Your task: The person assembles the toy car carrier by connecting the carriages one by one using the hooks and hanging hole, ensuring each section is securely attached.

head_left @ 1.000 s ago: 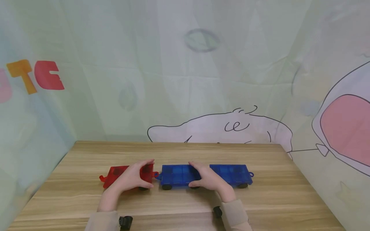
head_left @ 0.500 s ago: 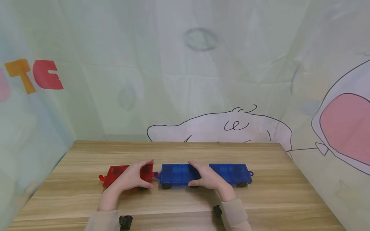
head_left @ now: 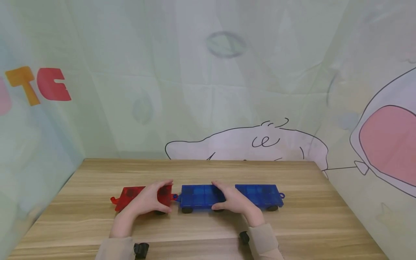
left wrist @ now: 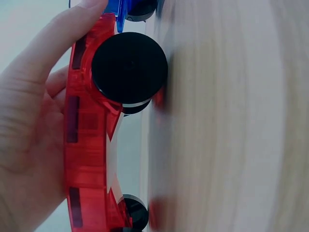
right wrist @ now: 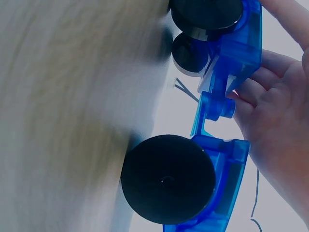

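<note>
In the head view a see-through red toy train car (head_left: pixel 128 196) stands on the table at the left. My left hand (head_left: pixel 147 198) holds it by its right end, thumb on the near side and fingers on the far side. My right hand (head_left: pixel 236 200) grips the right part of a blue toy train car (head_left: pixel 197 196) the same way. The red car's end ring (head_left: pixel 174 197) overlaps the blue car's coupling, and blue shows inside it. A second blue car (head_left: pixel 260 195) follows behind; the right wrist view shows a coupling (right wrist: pixel 216 107) joining both blue cars.
All cars rest on a wood-grain table (head_left: pixel 201 231). A cloth backdrop (head_left: pixel 182 90) with printed drawings hangs behind and at the sides. Black wrist cameras (head_left: pixel 141 250) sit by the sleeves. The red car's left end has a hook (head_left: pixel 114 200).
The red ring has settled slightly lower, and the blue coupling now shows inside it. Both hands keep their hold in nearly the same place.
</note>
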